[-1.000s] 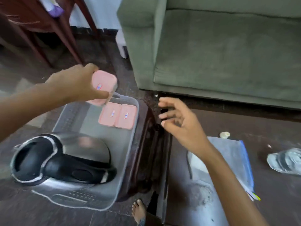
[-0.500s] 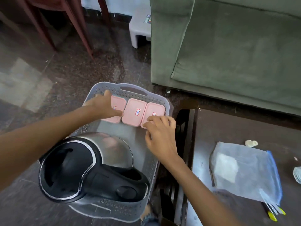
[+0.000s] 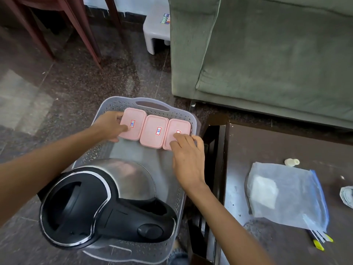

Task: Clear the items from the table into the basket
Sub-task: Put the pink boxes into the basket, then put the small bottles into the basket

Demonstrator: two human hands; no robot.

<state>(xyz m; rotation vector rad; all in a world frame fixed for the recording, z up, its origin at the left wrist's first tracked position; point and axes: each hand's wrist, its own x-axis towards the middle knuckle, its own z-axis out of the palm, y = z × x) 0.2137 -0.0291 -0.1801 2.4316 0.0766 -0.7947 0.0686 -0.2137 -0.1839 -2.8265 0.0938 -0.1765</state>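
Note:
A grey perforated basket [image 3: 152, 101] stands on the floor left of the dark table [image 3: 267, 150]. Three pink lidded boxes lie side by side at its far end: left box [image 3: 136, 119], middle box [image 3: 154, 131], right box [image 3: 180, 126]. My left hand [image 3: 109, 126] grips the left box at its left edge. My right hand [image 3: 188, 157] rests with its fingertips on the right box. A steel and black kettle [image 3: 99, 205] lies in the near end of the basket. On the table lie a clear zip bag [image 3: 290, 194] and a small white cap [image 3: 291, 162].
A green sofa [image 3: 267, 54] stands behind the table. A small white stool [image 3: 155, 29] and red-brown chair legs [image 3: 84, 33] stand on the floor beyond the basket. Yellow-tipped sticks [image 3: 322, 240] poke out under the bag. A clear object [image 3: 346, 196] sits at the table's right edge.
My left hand lowered the third pink box into the basket beside the other two. My right hand came off the table side and landed on the right box.

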